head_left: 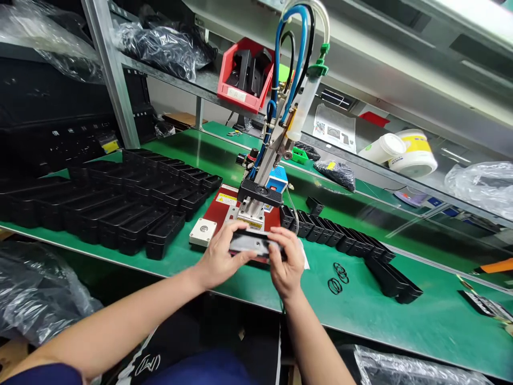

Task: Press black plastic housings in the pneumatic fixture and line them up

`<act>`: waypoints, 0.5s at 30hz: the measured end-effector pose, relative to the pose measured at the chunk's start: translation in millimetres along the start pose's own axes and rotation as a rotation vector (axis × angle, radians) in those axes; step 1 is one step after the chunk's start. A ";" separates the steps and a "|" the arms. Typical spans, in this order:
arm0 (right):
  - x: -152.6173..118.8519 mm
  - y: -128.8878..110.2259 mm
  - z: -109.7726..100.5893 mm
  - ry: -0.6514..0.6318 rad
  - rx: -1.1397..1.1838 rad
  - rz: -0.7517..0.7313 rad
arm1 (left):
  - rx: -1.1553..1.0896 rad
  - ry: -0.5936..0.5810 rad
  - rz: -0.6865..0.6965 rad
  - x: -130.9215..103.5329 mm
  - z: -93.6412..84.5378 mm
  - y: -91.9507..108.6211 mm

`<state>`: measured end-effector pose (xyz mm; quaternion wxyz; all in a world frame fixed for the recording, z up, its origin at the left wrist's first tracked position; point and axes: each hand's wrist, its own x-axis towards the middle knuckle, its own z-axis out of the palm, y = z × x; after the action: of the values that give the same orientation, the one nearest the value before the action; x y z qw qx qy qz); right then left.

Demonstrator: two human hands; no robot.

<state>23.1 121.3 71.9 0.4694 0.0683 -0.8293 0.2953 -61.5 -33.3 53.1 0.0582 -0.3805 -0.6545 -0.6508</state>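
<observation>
Between my two hands is a black rectangular plastic housing (pixel 249 243) with a glossy grey-looking face and a small round hole. My left hand (pixel 218 255) grips its left end, thumb along the lower edge and fingers on top. At the other end my right hand (pixel 289 262) is closed on it, thumb pressed near the face. Just behind the housing stands a bench press (pixel 256 200) with a red base, a black ribbed piece at its head, blue hoses and a clear syringe. A pale block with a round button (pixel 203 232) sits left of my left hand.
Rows of open black housings (pixel 136 222) cover the left bench. Smaller black housings (pixel 340 238) line up on the right, with longer black pieces (pixel 395 280) beyond. Thin black rings (pixel 335 286) lie on the green bench (pixel 385 326). A red bin (pixel 242 99) sits on the shelf.
</observation>
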 end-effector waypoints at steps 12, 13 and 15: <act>115.6 66.8 37.4 0.040 -0.082 0.056 | 0.022 -0.011 0.071 146.3 -1.9 -37.8; 114.8 68.8 38.9 0.032 -0.082 0.051 | -0.002 0.000 0.057 145.5 0.9 -39.5; 112.6 70.5 41.0 0.030 -0.078 0.046 | -0.031 0.041 0.046 143.4 5.9 -41.0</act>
<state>-96.6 174.6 118.3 0.4771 0.0265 -0.8345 0.2742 -183.4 38.2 101.0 0.0806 -0.3828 -0.6341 -0.6670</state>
